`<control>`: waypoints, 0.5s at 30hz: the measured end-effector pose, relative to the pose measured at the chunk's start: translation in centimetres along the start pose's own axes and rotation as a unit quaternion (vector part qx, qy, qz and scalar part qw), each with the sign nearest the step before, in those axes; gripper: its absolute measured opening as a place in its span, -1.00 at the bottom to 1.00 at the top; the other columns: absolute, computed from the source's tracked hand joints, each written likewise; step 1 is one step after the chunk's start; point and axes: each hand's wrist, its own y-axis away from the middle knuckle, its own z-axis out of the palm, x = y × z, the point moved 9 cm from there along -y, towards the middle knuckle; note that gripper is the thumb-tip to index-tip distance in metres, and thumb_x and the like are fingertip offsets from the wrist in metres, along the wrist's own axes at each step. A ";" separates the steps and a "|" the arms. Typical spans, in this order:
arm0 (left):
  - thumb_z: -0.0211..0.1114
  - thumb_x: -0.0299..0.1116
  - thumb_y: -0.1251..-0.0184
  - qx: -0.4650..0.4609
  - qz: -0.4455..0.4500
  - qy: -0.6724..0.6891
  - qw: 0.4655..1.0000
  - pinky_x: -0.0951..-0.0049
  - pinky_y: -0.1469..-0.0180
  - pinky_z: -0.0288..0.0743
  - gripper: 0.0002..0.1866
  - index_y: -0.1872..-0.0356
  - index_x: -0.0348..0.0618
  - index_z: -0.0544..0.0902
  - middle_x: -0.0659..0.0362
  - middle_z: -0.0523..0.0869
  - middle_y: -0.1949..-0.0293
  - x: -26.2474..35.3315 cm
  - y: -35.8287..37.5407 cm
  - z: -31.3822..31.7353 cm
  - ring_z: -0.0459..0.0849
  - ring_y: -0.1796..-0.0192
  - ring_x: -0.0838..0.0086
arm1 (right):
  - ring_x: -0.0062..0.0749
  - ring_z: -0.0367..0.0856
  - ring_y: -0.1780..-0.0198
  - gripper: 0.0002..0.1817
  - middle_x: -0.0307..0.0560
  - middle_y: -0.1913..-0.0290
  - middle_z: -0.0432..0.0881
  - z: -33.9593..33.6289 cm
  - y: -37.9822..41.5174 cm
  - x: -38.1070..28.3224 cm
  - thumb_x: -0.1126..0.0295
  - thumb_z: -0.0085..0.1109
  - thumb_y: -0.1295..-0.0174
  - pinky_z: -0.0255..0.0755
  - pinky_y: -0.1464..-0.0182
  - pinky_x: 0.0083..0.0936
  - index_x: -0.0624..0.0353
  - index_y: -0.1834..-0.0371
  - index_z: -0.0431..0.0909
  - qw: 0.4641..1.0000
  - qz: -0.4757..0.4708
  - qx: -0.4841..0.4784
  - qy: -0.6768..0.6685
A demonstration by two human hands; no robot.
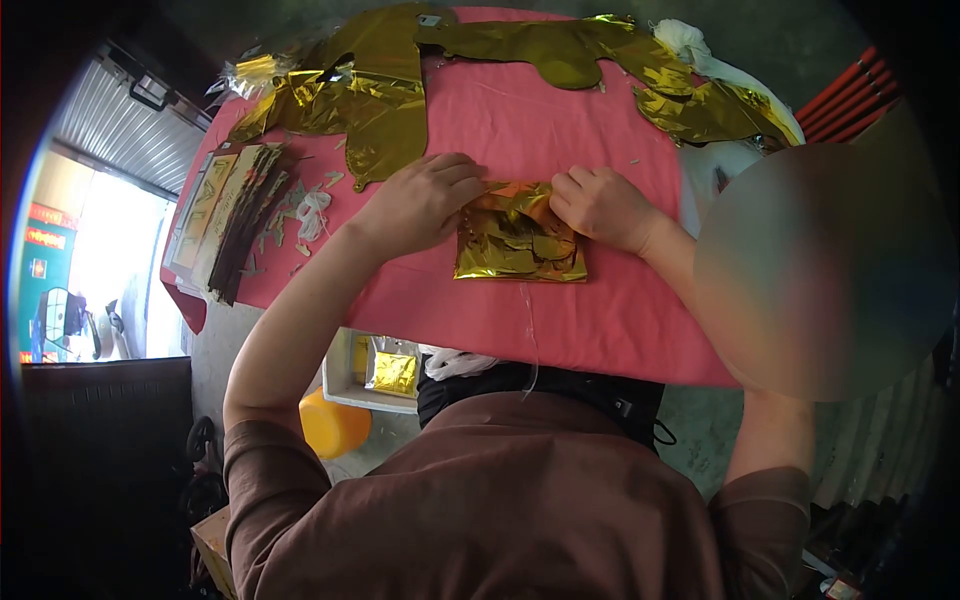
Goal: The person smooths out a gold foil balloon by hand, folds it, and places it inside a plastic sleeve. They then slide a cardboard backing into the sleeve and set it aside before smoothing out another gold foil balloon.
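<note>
A flat, folded gold foil balloon lies on the pink tablecloth in front of me, roughly square and creased. My left hand has its fingers curled over the upper left corner of it. At the upper right corner, my right hand pinches the foil between thumb and fingers. A thin clear strip hangs from below the foil over the table's near edge. Beyond my hands lie more uninflated gold foil balloons, one at the back left and another stretching along the back.
On the left of the pink tablecloth are a stack of printed cards, white string and scattered paper scraps. Below the table edge stands a white box with a bagged gold packet, beside a yellow container. A blurred round patch covers the right side.
</note>
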 end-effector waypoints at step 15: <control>0.24 -0.44 -0.05 -0.051 -0.053 0.220 0.973 0.16 -0.31 0.27 -0.50 -0.10 -0.28 0.52 -0.09 0.47 -0.19 2.0 2.2 1.2 0.36 -0.30 0.07 | -0.44 0.47 0.34 -0.84 -0.20 0.39 0.44 0.6 1.2 0.0 0.41 0.08 0.05 0.42 0.39 -0.57 0.15 0.36 0.51 0.999 -0.004 -0.048 0.020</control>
